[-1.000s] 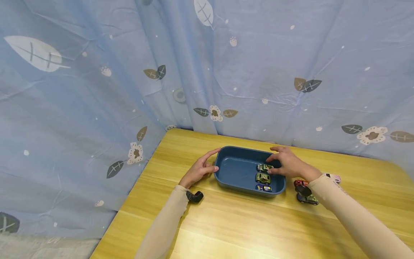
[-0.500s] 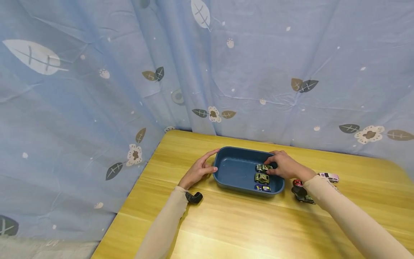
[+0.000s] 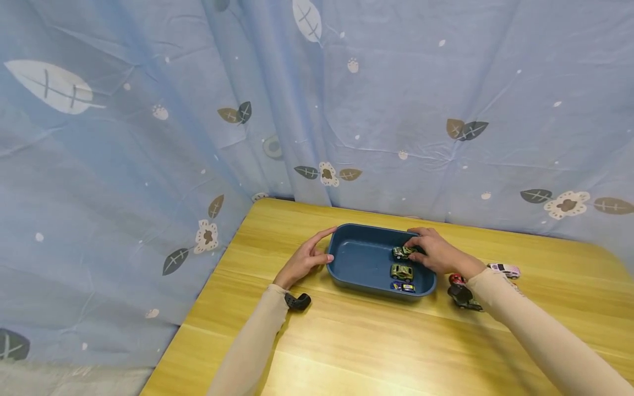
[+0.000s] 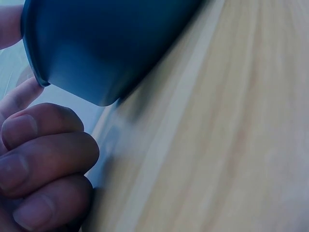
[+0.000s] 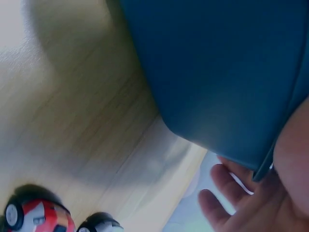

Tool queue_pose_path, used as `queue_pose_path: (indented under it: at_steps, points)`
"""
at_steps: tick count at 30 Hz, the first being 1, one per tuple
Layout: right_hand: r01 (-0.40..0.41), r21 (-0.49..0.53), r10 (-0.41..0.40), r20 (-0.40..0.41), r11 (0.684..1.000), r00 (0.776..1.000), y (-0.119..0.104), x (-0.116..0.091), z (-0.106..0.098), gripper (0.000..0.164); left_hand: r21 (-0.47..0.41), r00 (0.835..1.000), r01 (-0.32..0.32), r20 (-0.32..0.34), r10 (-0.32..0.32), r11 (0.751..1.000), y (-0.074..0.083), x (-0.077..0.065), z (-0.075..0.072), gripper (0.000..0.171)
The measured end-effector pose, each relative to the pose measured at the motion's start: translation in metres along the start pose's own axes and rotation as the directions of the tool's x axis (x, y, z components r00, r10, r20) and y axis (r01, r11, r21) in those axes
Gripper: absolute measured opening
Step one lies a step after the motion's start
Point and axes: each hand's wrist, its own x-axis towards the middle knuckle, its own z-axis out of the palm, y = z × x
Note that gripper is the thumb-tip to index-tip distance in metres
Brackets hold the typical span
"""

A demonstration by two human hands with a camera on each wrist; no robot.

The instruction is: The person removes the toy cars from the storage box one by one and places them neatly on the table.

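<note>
Carefully, a person in beige sleeves [image 3: 540,324] works with both hands at a dark blue, rounded rectangular plastic tub [image 3: 364,261] set on a yellow wood-grain table [image 3: 317,346]. At the tub's left end, the left hand [image 3: 303,265] rests its thumb and extended forefinger, well apart, against the rim, while its other three fingers fold in below, as the left wrist view shows. Over the opposite end, the right hand [image 3: 438,252] reaches inside, thumb and finger pinching a dark green camouflage toy car [image 3: 400,253] near the far wall; its remaining fingers fan out by the rim. Lined up toward the near wall stand an olive-green camouflage toy car [image 3: 402,272] and, next to it, a small purple-and-yellow toy car [image 3: 403,287], both apart from the hand. Outside the tub, beyond the right hand's wrist, sit a white-and-pink toy car [image 3: 505,270] and a red toy car [image 3: 458,279], the latter partly hidden by a black wrist-worn device [image 3: 462,295]. Behind the table hangs a pale blue curtain [image 3: 396,82] printed with leaves, flowers and paw prints.
</note>
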Motion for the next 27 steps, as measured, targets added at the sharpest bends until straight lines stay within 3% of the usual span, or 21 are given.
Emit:
queue_pose_path:
  at_steps: [6, 13, 19, 27]
  points:
    - [0.011, 0.068, -0.007, -0.068, 0.998, 0.998, -0.005, -0.009, -0.016, 0.026, 0.004, 1.0, 0.009, 0.003, -0.009, 1.0, 0.0, -0.001, 0.001, 0.071]
    - [-0.072, 0.179, 0.094, -0.116, 0.981, 0.989, -0.002, -0.029, -0.065, 0.036, 0.019, 1.0, 0.009, 0.0, -0.009, 1.0, 0.0, -0.002, 0.003, 0.07]
    - [-0.191, 0.154, 0.209, -0.107, 0.969, 0.972, 0.009, -0.056, -0.098, 0.042, 0.013, 1.0, 0.016, 0.0, -0.016, 1.0, 0.002, -0.003, 0.002, 0.07]
    - [-0.191, 0.002, 0.19, -0.117, 0.982, 0.975, 0.032, -0.094, -0.116, 0.035, -0.003, 1.0, 0.012, 0.01, -0.012, 1.0, 0.0, -0.001, 0.001, 0.07]
